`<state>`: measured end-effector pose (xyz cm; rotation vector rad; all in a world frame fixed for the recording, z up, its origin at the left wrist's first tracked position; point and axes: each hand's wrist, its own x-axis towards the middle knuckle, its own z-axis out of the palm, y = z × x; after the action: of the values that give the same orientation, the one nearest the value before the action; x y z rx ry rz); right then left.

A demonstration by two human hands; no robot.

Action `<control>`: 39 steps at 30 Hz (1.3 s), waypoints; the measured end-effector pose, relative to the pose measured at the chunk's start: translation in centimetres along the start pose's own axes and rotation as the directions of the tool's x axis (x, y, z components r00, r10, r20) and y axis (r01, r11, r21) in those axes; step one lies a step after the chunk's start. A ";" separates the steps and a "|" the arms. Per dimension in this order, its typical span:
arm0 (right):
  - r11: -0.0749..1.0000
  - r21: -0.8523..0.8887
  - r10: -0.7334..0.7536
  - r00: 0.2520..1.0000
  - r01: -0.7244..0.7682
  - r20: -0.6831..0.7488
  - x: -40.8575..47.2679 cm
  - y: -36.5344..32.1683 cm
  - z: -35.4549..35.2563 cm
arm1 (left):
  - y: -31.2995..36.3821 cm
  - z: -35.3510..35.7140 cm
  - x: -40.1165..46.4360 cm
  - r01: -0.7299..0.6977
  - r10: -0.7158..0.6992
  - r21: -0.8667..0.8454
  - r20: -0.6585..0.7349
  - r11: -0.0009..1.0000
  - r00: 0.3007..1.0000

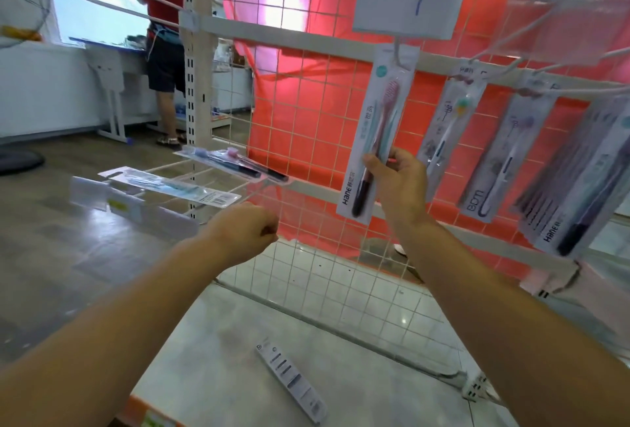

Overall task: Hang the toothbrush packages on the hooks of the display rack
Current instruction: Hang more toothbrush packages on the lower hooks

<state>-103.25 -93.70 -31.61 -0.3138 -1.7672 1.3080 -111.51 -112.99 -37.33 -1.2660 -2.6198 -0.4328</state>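
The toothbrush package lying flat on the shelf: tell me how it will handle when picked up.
The toothbrush package looks thin and flat, so probably light. Its card backing likely bends slightly. Lying flush on the shelf, its edge may be fiddly to lift.

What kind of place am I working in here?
Probably a shop or a mock-up of one: a wire-grid display rack with hooks, toothbrush packages hanging from them, and a price-label holder above.
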 end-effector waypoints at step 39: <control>0.864 -0.437 0.144 0.708 0.250 0.691 -4.8 -0.4 20.1 | -15.6 -5.2 -4.7 0.310 -0.279 0.106 -0.238 0.945 0.930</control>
<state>-115.83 -109.81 -34.65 -0.0149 -2.7756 0.9380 -120.64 -127.46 -36.55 -0.7340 -2.6000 -0.3984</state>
